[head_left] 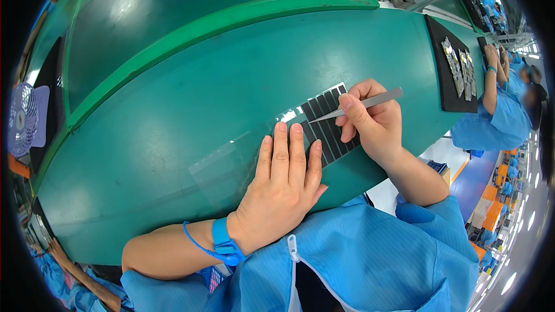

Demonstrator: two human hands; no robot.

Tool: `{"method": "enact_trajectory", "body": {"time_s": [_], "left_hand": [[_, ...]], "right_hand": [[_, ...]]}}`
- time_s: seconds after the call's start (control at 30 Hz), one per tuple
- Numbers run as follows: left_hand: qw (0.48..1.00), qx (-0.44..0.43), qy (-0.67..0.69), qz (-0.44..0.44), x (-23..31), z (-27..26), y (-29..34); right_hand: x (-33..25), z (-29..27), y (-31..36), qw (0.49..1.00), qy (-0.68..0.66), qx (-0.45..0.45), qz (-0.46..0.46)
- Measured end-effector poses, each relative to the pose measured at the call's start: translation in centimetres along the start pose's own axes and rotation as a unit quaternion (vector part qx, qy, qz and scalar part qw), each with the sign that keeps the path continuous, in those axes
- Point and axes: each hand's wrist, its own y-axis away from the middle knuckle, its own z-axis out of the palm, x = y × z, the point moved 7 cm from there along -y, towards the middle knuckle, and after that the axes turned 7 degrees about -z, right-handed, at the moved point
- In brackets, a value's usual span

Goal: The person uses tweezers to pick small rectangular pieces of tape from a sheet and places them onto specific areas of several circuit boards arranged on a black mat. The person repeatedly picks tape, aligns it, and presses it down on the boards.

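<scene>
While the left hand [280,196] lies flat with fingers outstretched, gripping nothing, its fingertips rest at the left end of a sheet of dark strips [330,133], probably to stop it sliding. The right hand [374,122] pinches slender metal tweezers [373,101], slanted low, likely for fine control, the tapered tip over one strip; contact is unclear. The sheet lies on the smooth green tabletop [144,156], mostly right of the left hand. Its strips are narrow, matte and parallel, with pale gaps between. Glossy clear film [219,164] shows left of the hand; whether it joins the sheet is hard to tell.
</scene>
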Motion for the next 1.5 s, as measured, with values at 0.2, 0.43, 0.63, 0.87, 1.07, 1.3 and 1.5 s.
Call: {"method": "enact_trajectory", "body": {"time_s": [0.2,0.43,0.63,0.87,1.07,1.3,1.5], "left_hand": [[1.000,0.001,-0.022,0.003,0.1,-0.1,-0.1],[1.000,-0.001,-0.022,0.002,0.0,-0.1,-0.1],[1.000,0.001,-0.025,0.005,0.1,-0.1,-0.1],[1.000,0.002,-0.003,-0.004,0.1,-0.1,0.1],[1.000,0.013,0.027,-0.004,1.6,0.5,0.7],[1.000,0.002,0.002,0.003,2.8,0.1,0.0],[0.999,-0.036,-0.010,0.034,3.5,-0.9,0.3]], "right_hand": [[0.0,0.3,-0.1,1.000,0.002,-0.010,-0.011],[0.0,0.3,-0.2,0.999,-0.020,-0.020,-0.016],[-0.5,0.4,-0.2,0.999,0.008,-0.009,-0.031],[-0.3,0.5,-0.2,0.995,-0.029,-0.047,-0.082],[-0.3,-1.2,-0.5,0.985,-0.158,-0.002,-0.065],[-1.9,-4.0,-3.1,0.962,-0.265,0.048,-0.050],[-6.4,-4.4,-8.7,0.947,-0.311,0.015,-0.083]]}}
